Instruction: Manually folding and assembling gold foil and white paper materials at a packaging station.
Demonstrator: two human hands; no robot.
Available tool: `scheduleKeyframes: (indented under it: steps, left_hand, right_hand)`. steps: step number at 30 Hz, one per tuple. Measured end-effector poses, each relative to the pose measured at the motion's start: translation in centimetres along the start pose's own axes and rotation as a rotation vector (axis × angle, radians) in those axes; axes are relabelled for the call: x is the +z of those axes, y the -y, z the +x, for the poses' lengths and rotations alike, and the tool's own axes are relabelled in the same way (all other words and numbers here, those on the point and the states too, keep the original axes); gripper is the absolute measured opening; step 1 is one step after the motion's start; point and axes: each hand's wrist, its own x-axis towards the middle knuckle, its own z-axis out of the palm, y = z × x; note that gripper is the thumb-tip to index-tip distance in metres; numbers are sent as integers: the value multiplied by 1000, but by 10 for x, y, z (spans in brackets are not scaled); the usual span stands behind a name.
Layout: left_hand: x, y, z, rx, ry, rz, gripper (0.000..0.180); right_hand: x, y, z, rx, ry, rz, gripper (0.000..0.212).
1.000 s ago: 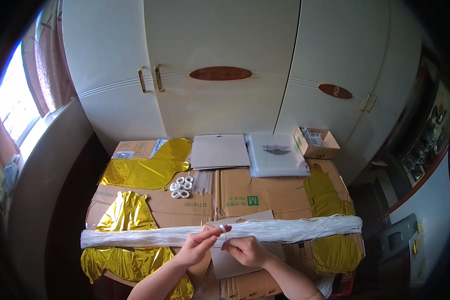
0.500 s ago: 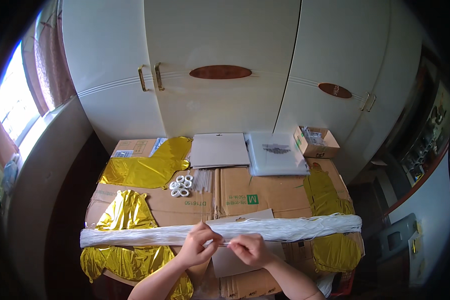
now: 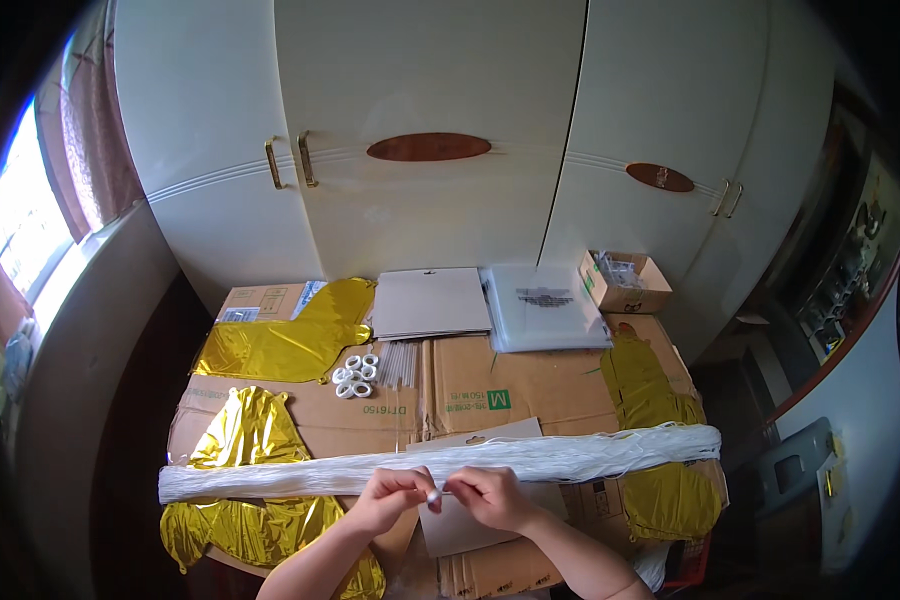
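Observation:
My left hand [image 3: 394, 497] and my right hand [image 3: 488, 497] meet near the front of the cardboard-covered table, both closed in a pinch. Between the left fingertips shows a small whitish piece [image 3: 434, 495], too small to name. What the right fingertips grip is hidden. Just beyond the hands, a long bundle of white string [image 3: 570, 459] stretches across the table from left to right. Beneath it and my hands lies a grey-brown card [image 3: 460, 527] with a hang hole.
Gold foil balloons [image 3: 260, 345] lie flat at left and right [image 3: 660, 390]. White rolls [image 3: 353, 374], clear thin sticks [image 3: 398, 364], stacked cards [image 3: 430, 303], clear plastic bags [image 3: 545, 310] and a small open box [image 3: 625, 285] stand farther back, before a white cabinet [image 3: 430, 210].
The thin white piece stretched between my hands has turned; a whitish bit now shows at the left fingertips. Both hands stay close together. The whole view has shifted slightly.

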Motion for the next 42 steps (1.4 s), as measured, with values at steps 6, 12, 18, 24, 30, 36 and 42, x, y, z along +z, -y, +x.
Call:
scheduleKeyframes:
  steps: [6,12,18,24,30,36,42]
  left_hand:
    - [3,-5,5,50,-197,790,11]
    - [0,4,3,92,-164,-19,9]
    - [0,-10,4,98,-45,803,14]
    - [13,-11,10,-11,-302,48,17]
    - [0,-5,6,31,-50,759,17]
    - [-3,8,5,58,-198,212,16]
    - [9,-6,11,270,-185,1065,19]
  right_hand:
    - [-3,-1,-5,-103,137,62,8]
    - [7,-9,-3,-70,27,65,8]
    - [-5,-2,-3,-50,25,106,8]
    - [8,-12,-5,-141,98,14,7]
    - [-2,-6,-1,-37,-47,109,9]
    - [15,-11,-3,-71,-75,84,5]
    - [-3,0,-1,-223,-98,-87,3]
